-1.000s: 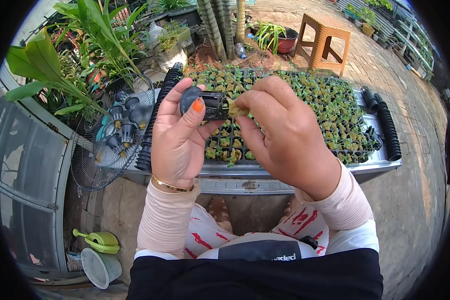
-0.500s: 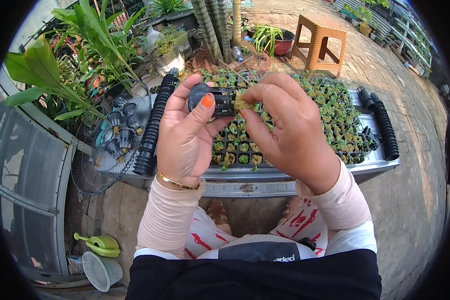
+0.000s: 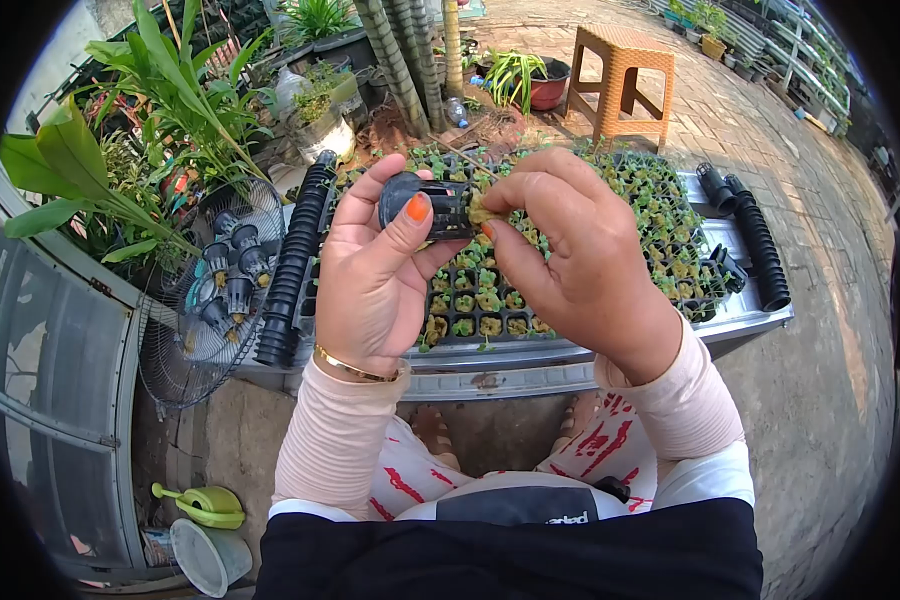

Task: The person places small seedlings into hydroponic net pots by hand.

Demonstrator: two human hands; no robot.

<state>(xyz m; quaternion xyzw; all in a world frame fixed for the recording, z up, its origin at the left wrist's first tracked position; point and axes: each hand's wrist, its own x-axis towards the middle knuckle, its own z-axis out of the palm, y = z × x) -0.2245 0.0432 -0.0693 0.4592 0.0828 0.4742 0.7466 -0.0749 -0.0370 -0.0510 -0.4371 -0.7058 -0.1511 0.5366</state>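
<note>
My left hand [image 3: 375, 270] grips a black slotted net pot [image 3: 444, 208], tipped on its side with its rim toward my palm. At the pot's narrow end, my right hand [image 3: 575, 245] pinches a yellowish-brown tuft of growing medium [image 3: 482, 207] between thumb and forefinger. The tuft touches the pot's bottom; whether part of it reaches inside is hard to see. Below both hands lies a black seedling tray [image 3: 467, 328], its cells filled with small green seedlings in similar tufts.
Stacked black net pots [image 3: 292, 265] lie left of the tray, with another stack [image 3: 758, 245] at the right. A wire fan cover [image 3: 175, 368] holds several filled pots. Beyond stand an orange stool [image 3: 625, 60] and potted plants. A green watering can [image 3: 210, 507] and bucket [image 3: 208, 560] sit lower left.
Both hands keep nearly the same hold on the pot and the tuft. The view has shifted slightly, so the tray and surroundings appear a little displaced.
</note>
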